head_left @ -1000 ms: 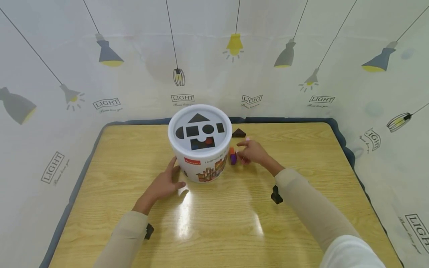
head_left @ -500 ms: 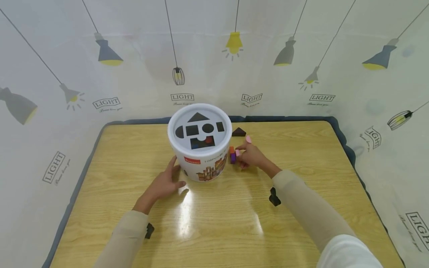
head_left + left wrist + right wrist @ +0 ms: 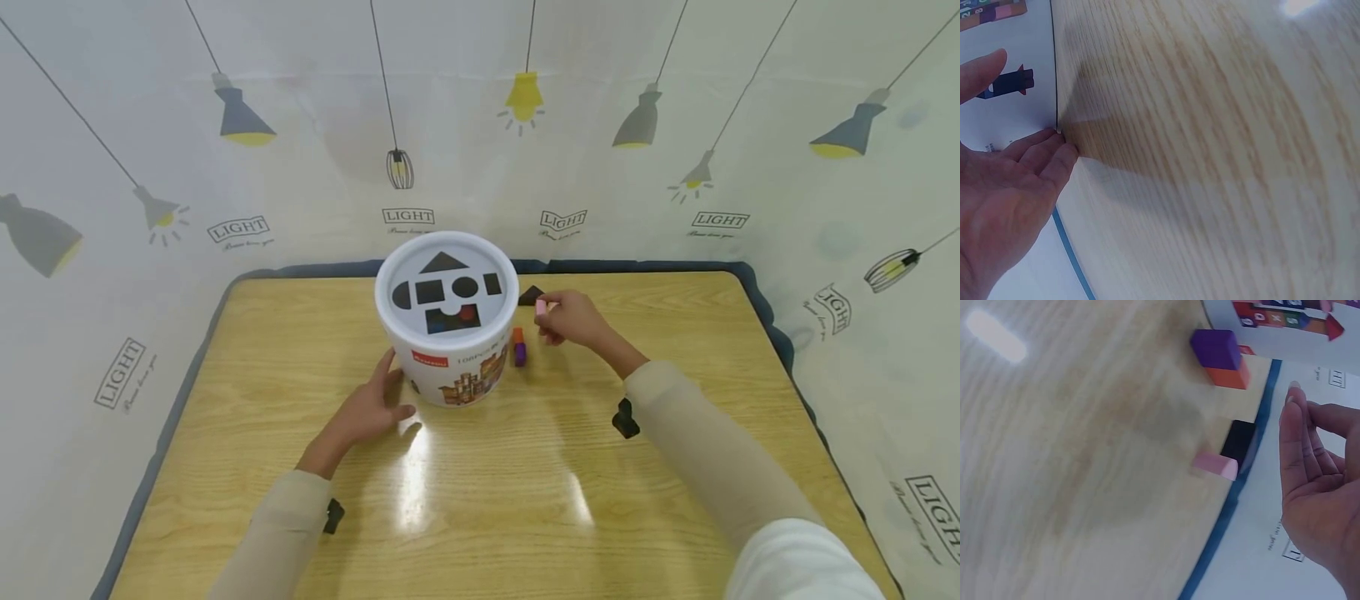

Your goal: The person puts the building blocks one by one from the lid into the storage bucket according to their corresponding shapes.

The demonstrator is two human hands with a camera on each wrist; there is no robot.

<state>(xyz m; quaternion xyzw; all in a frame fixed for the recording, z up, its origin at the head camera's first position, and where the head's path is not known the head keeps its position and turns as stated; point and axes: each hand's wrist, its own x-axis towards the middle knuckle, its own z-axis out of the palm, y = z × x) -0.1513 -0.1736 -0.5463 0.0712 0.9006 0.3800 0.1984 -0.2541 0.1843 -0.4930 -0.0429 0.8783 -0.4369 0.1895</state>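
A white bucket (image 3: 450, 375) with a building picture on its side stands on the table, topped by a white lid (image 3: 487, 312) with cut-out shapes. My left hand (image 3: 367, 410) rests at its lower left side, fingers extended along the base and thumb apart. To the right of the bucket, my right hand (image 3: 577, 321) pinches a small pink block (image 3: 541, 308) between thumb and fingers, raised near the dark triangular block (image 3: 531, 295). In the right wrist view the fingers (image 3: 1294, 444) mostly hide the held block. A pink half-round block (image 3: 1215, 464) lies beside the dark one.
An orange block (image 3: 518, 335) and a purple block (image 3: 520, 355) sit together close to the bucket's right side. The wooden table (image 3: 480, 517) has a dark blue border along its back edge. Behind it hangs a pale sheet (image 3: 465, 108) printed with lamps.
My right hand has taken the pink block from beside the orange and purple blocks and moved it up and away toward the table's back. My left hand and the bucket have stayed put.
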